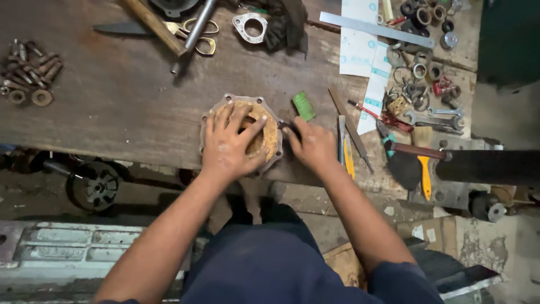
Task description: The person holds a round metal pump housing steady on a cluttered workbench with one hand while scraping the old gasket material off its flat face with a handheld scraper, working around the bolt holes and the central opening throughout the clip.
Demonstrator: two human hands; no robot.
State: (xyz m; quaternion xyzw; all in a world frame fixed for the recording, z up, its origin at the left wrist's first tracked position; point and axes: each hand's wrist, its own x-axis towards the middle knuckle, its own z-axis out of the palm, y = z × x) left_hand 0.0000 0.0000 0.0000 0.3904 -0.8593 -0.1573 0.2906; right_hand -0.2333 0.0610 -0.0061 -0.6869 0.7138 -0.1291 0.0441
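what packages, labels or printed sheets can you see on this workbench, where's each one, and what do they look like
White printed sheets: back right of the bench, under a metal ruler; long strips with pale blue marks.
Cardboard box: on the floor at right, below the bench; brown, with small white labels.
Green packet: just beyond the right hand; small, flat, rectangular.
No screens or signs.

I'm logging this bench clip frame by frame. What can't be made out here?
Head view only:
- Centre of the round metal flange and its cork-coloured gasket: covered by the left hand.
- The small dark tool at the flange's right edge: mostly hidden under the right hand, so its kind is unclear.
- Small rings and washers, top right: too small to sort.
- Black cylinder: cut off by the right edge.
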